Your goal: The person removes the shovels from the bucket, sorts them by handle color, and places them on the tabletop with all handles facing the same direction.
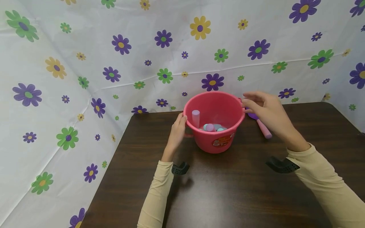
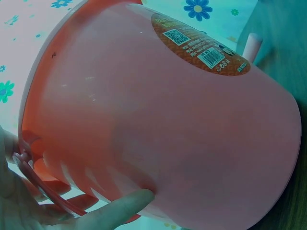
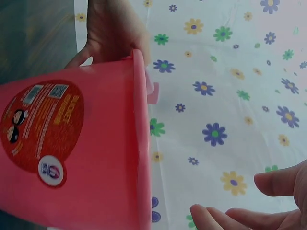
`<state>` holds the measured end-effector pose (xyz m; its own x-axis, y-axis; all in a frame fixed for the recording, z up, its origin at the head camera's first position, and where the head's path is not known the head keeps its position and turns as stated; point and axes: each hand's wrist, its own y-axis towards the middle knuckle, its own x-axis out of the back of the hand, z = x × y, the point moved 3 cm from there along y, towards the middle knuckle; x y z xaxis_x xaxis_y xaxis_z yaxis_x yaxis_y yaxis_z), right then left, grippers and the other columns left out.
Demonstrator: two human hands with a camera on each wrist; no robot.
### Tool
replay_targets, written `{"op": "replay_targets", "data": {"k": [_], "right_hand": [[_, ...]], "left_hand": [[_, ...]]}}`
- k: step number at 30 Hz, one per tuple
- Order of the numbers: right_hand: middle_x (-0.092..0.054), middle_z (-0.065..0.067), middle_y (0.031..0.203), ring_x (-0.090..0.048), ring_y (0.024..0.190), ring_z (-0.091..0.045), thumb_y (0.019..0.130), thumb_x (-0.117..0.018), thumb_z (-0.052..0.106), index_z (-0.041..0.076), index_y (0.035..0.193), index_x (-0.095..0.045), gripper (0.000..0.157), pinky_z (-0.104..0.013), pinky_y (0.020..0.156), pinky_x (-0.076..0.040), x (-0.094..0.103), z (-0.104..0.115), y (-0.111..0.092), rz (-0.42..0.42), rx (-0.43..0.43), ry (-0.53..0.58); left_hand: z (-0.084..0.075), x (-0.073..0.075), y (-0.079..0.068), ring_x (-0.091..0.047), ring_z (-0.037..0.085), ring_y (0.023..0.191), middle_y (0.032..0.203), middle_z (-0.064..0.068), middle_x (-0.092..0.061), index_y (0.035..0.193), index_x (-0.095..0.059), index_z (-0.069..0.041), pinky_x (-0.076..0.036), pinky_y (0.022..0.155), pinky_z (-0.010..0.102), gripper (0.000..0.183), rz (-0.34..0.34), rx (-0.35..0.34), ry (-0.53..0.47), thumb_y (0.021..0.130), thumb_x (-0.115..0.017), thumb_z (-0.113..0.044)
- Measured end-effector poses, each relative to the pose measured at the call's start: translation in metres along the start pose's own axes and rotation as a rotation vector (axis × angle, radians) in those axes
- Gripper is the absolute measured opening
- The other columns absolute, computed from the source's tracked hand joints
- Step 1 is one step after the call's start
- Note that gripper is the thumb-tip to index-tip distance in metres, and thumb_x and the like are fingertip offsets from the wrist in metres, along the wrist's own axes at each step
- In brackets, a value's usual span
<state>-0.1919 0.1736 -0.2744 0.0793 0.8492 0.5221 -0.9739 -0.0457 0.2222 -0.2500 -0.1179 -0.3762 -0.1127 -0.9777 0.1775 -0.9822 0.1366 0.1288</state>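
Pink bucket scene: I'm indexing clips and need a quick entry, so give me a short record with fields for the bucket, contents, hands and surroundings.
Bucket: pink bucket, upright on a dark table
Marking: oval label on its side
Contents: lilac cylinder, upright; smaller mint and lilac pieces, too small to identify
Left hand: holds the bucket's left rim
Right hand: by the right rim, fingers relaxed
Right of bucket: purple-headed tool with pink handle
Backdrop: white flower-print sheet
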Motion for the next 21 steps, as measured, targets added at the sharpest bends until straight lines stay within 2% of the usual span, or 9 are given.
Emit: {"op": "replay_targets", "data": {"k": [4, 8, 10, 12, 17, 21], "right_hand": [[-0.065, -0.024, 0.133, -0.072, 0.110, -0.026, 0.105, -0.058, 0.039, 0.000, 0.149, -0.050, 0.060, -0.018, 0.089, -0.055, -0.006, 0.002, 0.004, 0.032, 0.008, 0.048], [-0.066, -0.026, 0.129, -0.073, 0.097, -0.008, 0.107, -0.057, 0.033, -0.004, 0.148, -0.051, 0.055, -0.016, 0.085, -0.056, -0.012, 0.007, 0.006, 0.052, 0.049, 0.087], [-0.066, -0.026, 0.129, -0.072, 0.095, -0.005, 0.107, -0.058, 0.032, -0.004, 0.146, -0.052, 0.054, -0.016, 0.084, -0.056, -0.017, 0.010, 0.007, 0.065, 0.066, 0.108], [-0.066, -0.025, 0.129, -0.073, 0.097, -0.010, 0.107, -0.058, 0.029, -0.004, 0.145, -0.053, 0.051, -0.016, 0.083, -0.057, -0.021, 0.013, 0.007, 0.076, 0.077, 0.117], [-0.066, -0.024, 0.130, -0.072, 0.107, -0.035, 0.107, -0.058, 0.023, -0.004, 0.144, -0.054, 0.046, -0.017, 0.084, -0.057, -0.032, 0.019, 0.007, 0.105, 0.082, 0.089], [-0.065, -0.024, 0.132, -0.070, 0.110, -0.038, 0.106, -0.059, 0.022, -0.004, 0.145, -0.053, 0.047, -0.028, 0.089, -0.058, -0.039, 0.022, 0.009, 0.127, 0.059, 0.076]], "left_hand": [[0.000, 0.000, 0.000, -0.063, 0.035, 0.117, 0.136, 0.018, -0.060, 0.147, -0.049, -0.008, -0.060, 0.076, 0.065, 0.046, -0.002, -0.002, -0.007, 0.109, -0.039, -0.033], [0.000, 0.001, 0.000, -0.063, 0.035, 0.117, 0.135, 0.018, -0.060, 0.146, -0.050, -0.009, -0.059, 0.076, 0.067, 0.045, -0.004, -0.005, -0.015, 0.109, -0.040, -0.034], [0.000, 0.001, 0.000, -0.063, 0.035, 0.117, 0.135, 0.018, -0.060, 0.146, -0.050, -0.009, -0.060, 0.075, 0.066, 0.045, -0.005, -0.007, -0.016, 0.109, -0.040, -0.033], [0.000, 0.001, 0.000, -0.062, 0.035, 0.117, 0.136, 0.018, -0.060, 0.146, -0.050, -0.009, -0.061, 0.075, 0.064, 0.046, -0.004, -0.006, -0.008, 0.109, -0.040, -0.034], [0.000, 0.000, 0.000, -0.061, 0.036, 0.117, 0.136, 0.018, -0.060, 0.146, -0.050, -0.007, -0.061, 0.076, 0.061, 0.046, 0.004, -0.006, 0.005, 0.110, -0.040, -0.034], [-0.001, 0.001, -0.001, -0.062, 0.036, 0.116, 0.135, 0.018, -0.061, 0.145, -0.050, -0.007, -0.061, 0.076, 0.063, 0.045, 0.003, -0.008, 0.002, 0.110, -0.040, -0.034]]}}
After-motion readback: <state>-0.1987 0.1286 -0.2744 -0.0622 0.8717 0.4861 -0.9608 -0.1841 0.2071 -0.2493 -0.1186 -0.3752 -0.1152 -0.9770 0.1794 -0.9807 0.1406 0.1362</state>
